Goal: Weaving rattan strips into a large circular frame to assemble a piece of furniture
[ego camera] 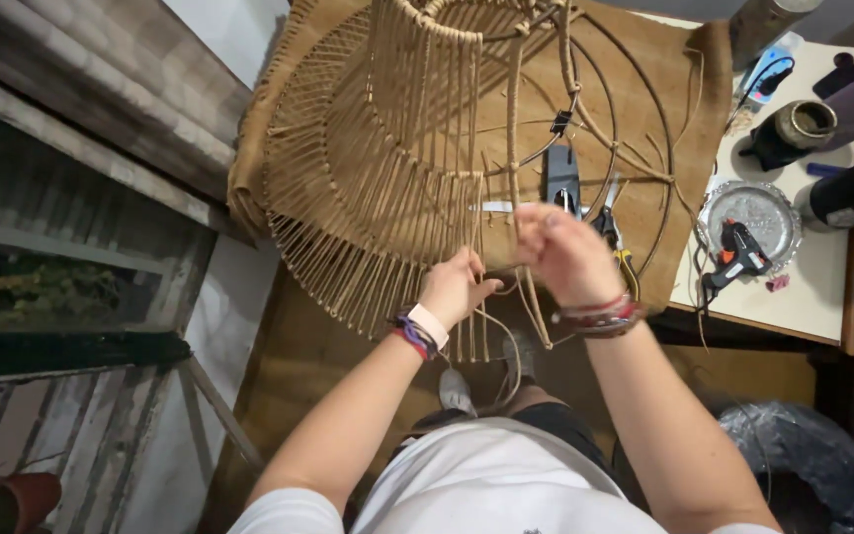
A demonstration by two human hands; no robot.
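A large round wire lampshade frame (pixel 585 119), partly wrapped in tan jute cord (pixel 378 168), rests on a burlap-covered table. My left hand (pixel 459 287) pinches cord strands at the lower rim of the wrapped part. Just to the right, my right hand (pixel 560 252) grips a loose length of the same cord beside a vertical wire. Both wrists wear bracelets. Loose cord ends hang down between my hands toward the floor.
A glue gun (pixel 733 255) lies on a round silver tray (pixel 778 208) on the white table at right, near a jar (pixel 805 124) and pliers (pixel 613 237). A black bag (pixel 812 455) sits at lower right. A window and wall stand at left.
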